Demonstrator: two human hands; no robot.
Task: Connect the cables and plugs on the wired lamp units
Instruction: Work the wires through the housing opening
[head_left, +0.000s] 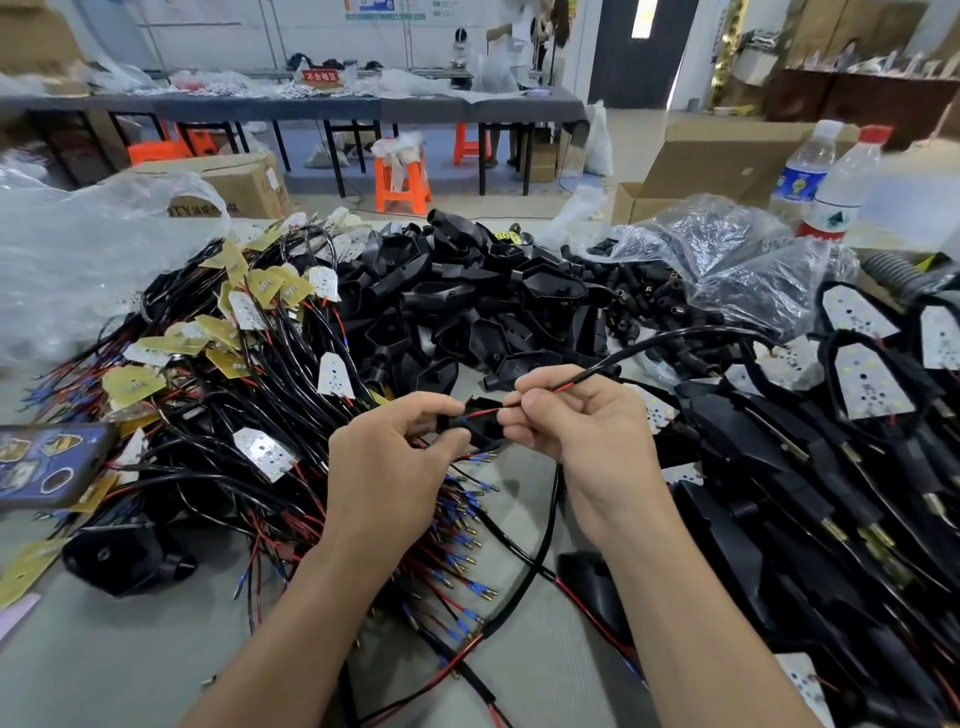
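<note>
With my left hand (395, 447) gripping the black lamp housing (485, 434) above the worktop (130, 649) and my right hand (576, 431) pinching the red wire (480, 413), I'd feed it in straight, with little slack.

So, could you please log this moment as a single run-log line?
step: wiring in progress | left hand: holds black housing | right hand: pinches red wire | view: head only

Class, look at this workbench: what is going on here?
A person is assembling lamp units at a bench. The left hand grips a black lamp housing; the right hand pinches a red wire from a black cable right beside it. Heaps of wired boards and empty housings lie behind.
</note>
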